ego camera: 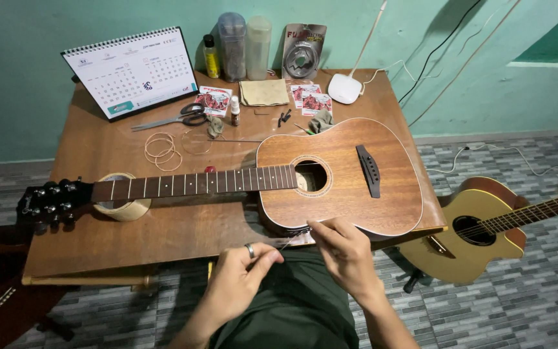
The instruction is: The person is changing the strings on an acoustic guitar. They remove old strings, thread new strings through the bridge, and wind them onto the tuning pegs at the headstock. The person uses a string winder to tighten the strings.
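A brown acoustic guitar (340,174) lies flat on the wooden table (98,148), its neck pointing left and resting on a roll of tape (123,207), with no strings visible on it. At the table's near edge, my left hand (240,281), a ring on one finger, and my right hand (343,249) pinch the two ends of a thin guitar string (287,244) stretched between them, just below the guitar's body.
A desk calendar (134,71), scissors (175,117), coiled strings (163,148), string packets (310,98), small bottles, two tall clear containers and a white device (345,88) sit at the back. A yellow guitar (485,226) leans at right; another dark guitar shows at the lower left.
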